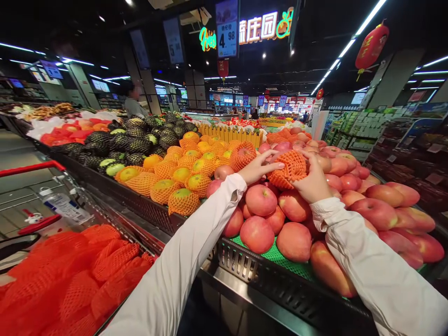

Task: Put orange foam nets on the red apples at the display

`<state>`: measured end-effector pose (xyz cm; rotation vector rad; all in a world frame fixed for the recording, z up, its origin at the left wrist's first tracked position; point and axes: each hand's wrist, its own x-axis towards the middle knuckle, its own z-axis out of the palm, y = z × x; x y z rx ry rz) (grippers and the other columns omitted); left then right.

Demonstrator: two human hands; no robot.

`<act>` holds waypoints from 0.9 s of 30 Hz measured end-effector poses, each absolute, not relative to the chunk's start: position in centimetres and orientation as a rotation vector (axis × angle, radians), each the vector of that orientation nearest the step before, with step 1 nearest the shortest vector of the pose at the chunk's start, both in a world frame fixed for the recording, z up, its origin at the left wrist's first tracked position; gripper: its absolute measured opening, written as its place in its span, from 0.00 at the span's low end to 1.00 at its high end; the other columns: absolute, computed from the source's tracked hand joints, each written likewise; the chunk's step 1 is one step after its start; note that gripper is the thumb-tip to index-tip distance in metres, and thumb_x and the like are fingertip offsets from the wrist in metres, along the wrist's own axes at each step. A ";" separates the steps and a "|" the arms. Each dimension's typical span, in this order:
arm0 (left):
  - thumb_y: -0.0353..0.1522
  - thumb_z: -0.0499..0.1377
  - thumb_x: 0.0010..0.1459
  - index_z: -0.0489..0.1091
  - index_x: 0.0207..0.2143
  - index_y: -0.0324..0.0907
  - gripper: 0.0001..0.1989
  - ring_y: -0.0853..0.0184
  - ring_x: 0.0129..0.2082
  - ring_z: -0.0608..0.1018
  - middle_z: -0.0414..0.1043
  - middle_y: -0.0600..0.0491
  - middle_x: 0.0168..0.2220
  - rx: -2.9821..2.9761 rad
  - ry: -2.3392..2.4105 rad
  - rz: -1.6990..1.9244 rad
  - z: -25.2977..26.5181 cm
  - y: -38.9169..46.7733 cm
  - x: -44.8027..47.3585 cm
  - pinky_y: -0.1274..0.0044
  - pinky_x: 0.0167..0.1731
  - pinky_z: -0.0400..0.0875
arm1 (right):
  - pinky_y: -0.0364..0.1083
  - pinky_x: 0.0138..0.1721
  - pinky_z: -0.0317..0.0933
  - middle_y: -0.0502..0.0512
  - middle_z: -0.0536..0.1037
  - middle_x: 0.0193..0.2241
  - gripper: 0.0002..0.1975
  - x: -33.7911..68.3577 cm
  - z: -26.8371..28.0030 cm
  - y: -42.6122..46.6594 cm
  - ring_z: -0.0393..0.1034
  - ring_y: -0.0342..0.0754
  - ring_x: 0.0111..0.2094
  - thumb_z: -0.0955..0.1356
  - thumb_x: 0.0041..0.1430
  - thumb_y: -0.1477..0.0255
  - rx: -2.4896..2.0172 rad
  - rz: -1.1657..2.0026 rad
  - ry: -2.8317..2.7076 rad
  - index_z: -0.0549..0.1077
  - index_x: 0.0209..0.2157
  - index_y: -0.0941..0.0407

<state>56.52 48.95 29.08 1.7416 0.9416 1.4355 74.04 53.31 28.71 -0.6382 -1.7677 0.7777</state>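
An orange foam fruit net (287,170), bunched into a rounded shape, is between my two hands over the pile of apples (261,200). My left hand (258,168) grips its left side, fingers at the far edge and thumb across the front. My right hand (315,181) holds the right side, with the thumb low and the fingers behind. Whatever is inside the net is mostly hidden. Just left of my left hand lies an apple in a similar net (242,156). Bare apples surround both hands.
Netted oranges (182,175) and dark-netted melon-like produce (136,140) lie to the left. Red foam nets (80,270) fill the near left, beside a shopping cart (31,168) with a plastic bottle (65,205). A black crate edge (245,266) runs in front. A person (134,102) stands far left.
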 end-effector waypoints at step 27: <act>0.44 0.73 0.41 0.61 0.35 0.40 0.28 0.82 0.18 0.58 0.61 0.62 0.23 1.519 0.775 1.523 30.0 48.0 56.4 0.85 0.17 0.43 | 0.36 0.39 0.61 0.53 0.72 0.38 0.34 73.9 29.5 51.8 0.63 0.36 0.36 0.71 0.28 0.62 -0.639 0.992 -1.313 0.70 0.41 0.64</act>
